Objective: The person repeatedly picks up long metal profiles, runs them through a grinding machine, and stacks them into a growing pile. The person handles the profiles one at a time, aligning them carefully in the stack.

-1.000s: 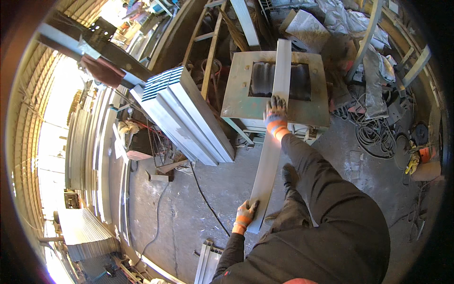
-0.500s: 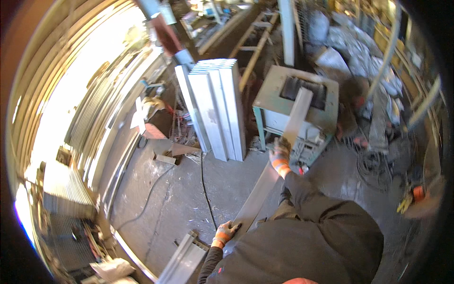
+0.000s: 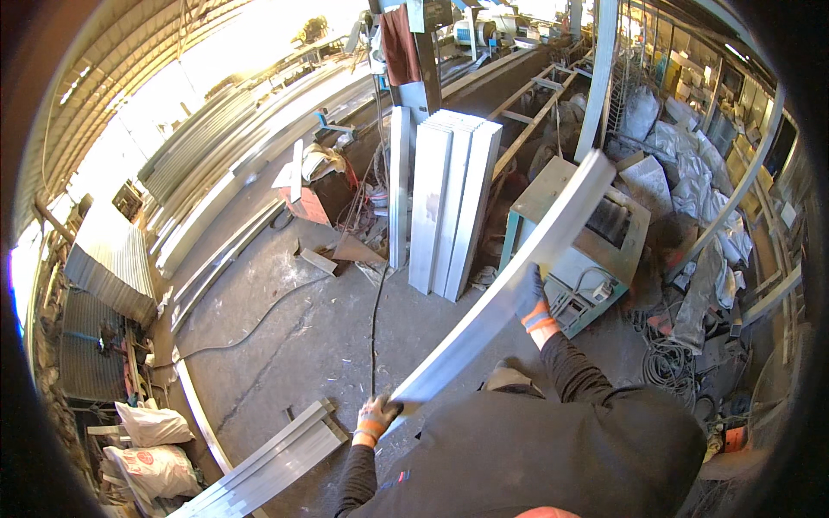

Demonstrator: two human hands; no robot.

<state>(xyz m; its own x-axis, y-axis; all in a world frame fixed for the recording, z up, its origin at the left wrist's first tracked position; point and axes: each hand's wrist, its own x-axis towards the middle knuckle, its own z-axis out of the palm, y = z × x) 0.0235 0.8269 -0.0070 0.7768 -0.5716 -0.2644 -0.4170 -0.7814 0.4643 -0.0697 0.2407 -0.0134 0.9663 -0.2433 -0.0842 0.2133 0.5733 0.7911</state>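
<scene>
A long, flat silvery metal bar [image 3: 492, 324] slants across the view in both my gloved hands. My left hand [image 3: 376, 418] is closed around its near lower end, thumb along the edge. Farther up, my right hand [image 3: 530, 298] grips the bar's right edge, its fingers partly hidden. The far end rises over a greenish box-shaped machine [image 3: 537, 192] with a dark opening in its top, apparently lifted off it. Left of the machine an upright bundle of similar metal bars [image 3: 453, 207] stands on the floor. More bars [image 3: 281, 466] lie stacked at my lower left.
A black cable [image 3: 375, 328] runs across the concrete floor. Corrugated sheets [image 3: 117, 259] and white sacks [image 3: 155, 466] line the left side. A reddish box [image 3: 321, 200] stands beyond the floor scraps. Coiled cable [image 3: 669, 364] and silvery sheeting [image 3: 691, 164] lie at the right.
The bar's far end has risen off the machine's top opening. My right hand has moved slightly right and down with it, my left hand slightly left. The view has shifted.
</scene>
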